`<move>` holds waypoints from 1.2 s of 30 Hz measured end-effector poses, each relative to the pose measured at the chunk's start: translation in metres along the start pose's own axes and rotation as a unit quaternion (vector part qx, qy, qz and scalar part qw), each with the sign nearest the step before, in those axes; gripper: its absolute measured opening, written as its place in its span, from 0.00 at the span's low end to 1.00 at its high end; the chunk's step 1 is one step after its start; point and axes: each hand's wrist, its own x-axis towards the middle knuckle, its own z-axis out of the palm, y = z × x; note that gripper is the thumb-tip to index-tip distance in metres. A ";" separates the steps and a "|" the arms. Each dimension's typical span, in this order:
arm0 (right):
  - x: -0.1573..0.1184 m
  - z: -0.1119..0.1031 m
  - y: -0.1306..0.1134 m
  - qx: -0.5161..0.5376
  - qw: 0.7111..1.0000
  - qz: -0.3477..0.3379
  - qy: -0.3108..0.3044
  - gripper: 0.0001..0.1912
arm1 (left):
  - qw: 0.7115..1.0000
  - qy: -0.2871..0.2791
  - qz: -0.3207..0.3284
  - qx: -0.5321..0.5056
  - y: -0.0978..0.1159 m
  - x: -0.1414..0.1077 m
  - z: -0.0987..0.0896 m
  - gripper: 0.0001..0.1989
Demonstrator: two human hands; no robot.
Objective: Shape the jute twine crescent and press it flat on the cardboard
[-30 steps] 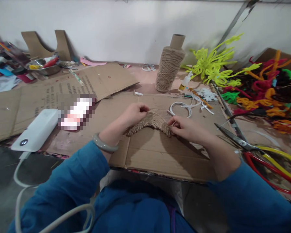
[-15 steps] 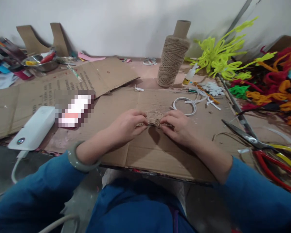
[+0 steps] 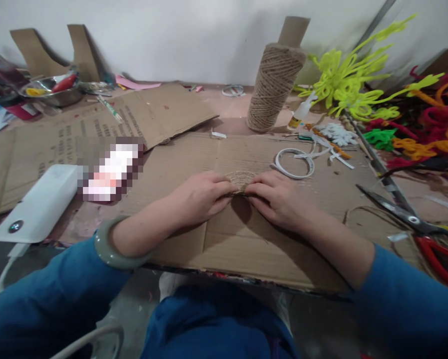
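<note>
My left hand [image 3: 199, 197] and my right hand [image 3: 276, 197] meet over a small twine-wrapped piece [image 3: 240, 180] on the flat cardboard sheet [image 3: 246, 239]. Both pinch it from either side, fingertips almost touching, so only its curved top shows. A grey-green bangle [image 3: 108, 249] sits on my left wrist. Behind the hands stands a tall spool of jute twine [image 3: 274, 89] on a cardboard cone. A loose strand of twine [image 3: 353, 212] lies to the right of my right hand.
Red-handled scissors [image 3: 414, 222] lie at the right, with white rings and strips [image 3: 295, 164], a small glue bottle [image 3: 301, 113] and heaps of coloured pipe cleaners [image 3: 407, 114] behind. A white power bank [image 3: 37, 204] with cable rests at left; a metal bowl [image 3: 48, 89] stands far left.
My hands have drawn together, folding the twine-wrapped piece from a wide arc into a small bundle pinched between them. The view has tilted slightly downward and closer.
</note>
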 end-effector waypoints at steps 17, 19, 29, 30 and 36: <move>0.004 -0.005 -0.002 -0.060 0.997 -0.045 -0.020 0.12 | 0.998 -0.039 0.015 0.053 0.002 0.000 0.002 0.12; 0.005 -0.006 -0.002 -0.070 0.996 -0.050 -0.027 0.12 | 0.998 -0.042 0.016 0.054 0.003 0.001 0.001 0.12; 0.010 -0.009 -0.007 -0.139 0.985 -0.062 -0.086 0.11 | 0.997 -0.059 0.005 0.055 0.003 0.001 0.000 0.12; 0.010 -0.009 -0.007 -0.138 0.984 -0.061 -0.091 0.11 | 0.997 -0.057 0.006 0.054 0.003 0.001 0.001 0.13; 0.009 -0.007 0.000 -0.087 0.993 -0.046 -0.070 0.13 | 0.996 -0.055 0.015 0.070 0.004 0.000 0.002 0.14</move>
